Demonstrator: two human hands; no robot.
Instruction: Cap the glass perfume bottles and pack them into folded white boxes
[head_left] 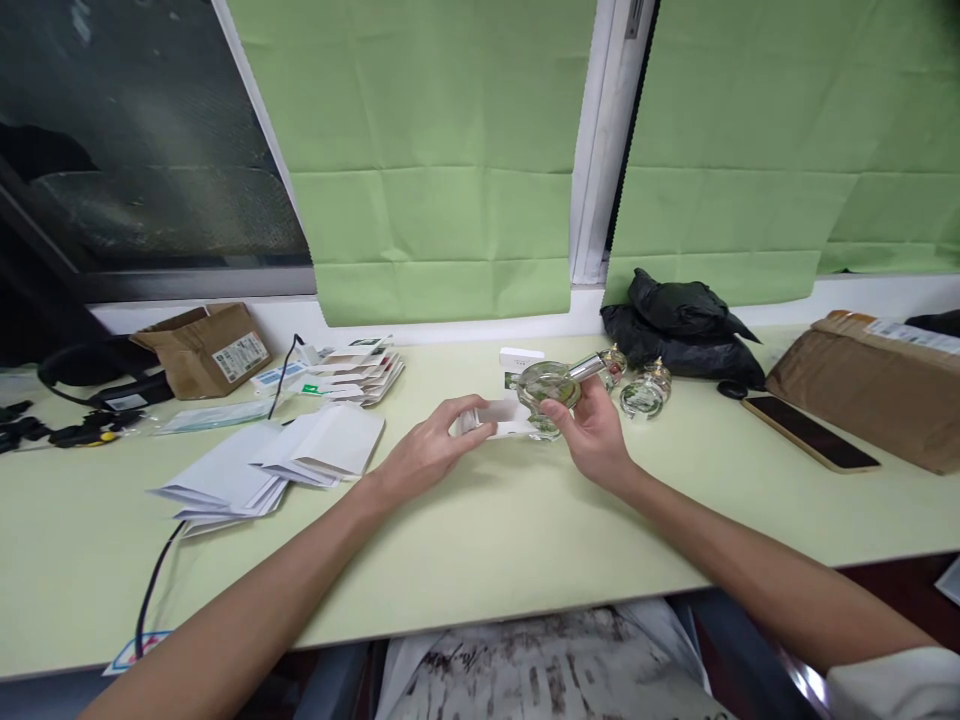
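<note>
- Table (465, 550): carries everything, its far edge at the window sill.
- Carton (862, 385): toward the right edge.
- Black bag (675, 330): by the far edge, right of the middle.
- Papers (232, 470): spread on the left half, well apart from the hands.
- Phone (810, 433): flat near the carton, running slantwise toward the near right corner.
- Right hand (600, 435): closed on the glass piece, some fingers hidden behind it.
- Left hand (431, 450): thumb and fingers pinching the white box.
- Glass piece (547, 388): above the table's middle; its silver stem, the long axis, slants up rightward, toward the far edge. Its round body partly blocks the white box.
- White box (510, 415): long axis roughly along the near edge, right end toward the glass piece.
- Ornament (646, 392): just beyond the right hand, toward the bag.
</note>
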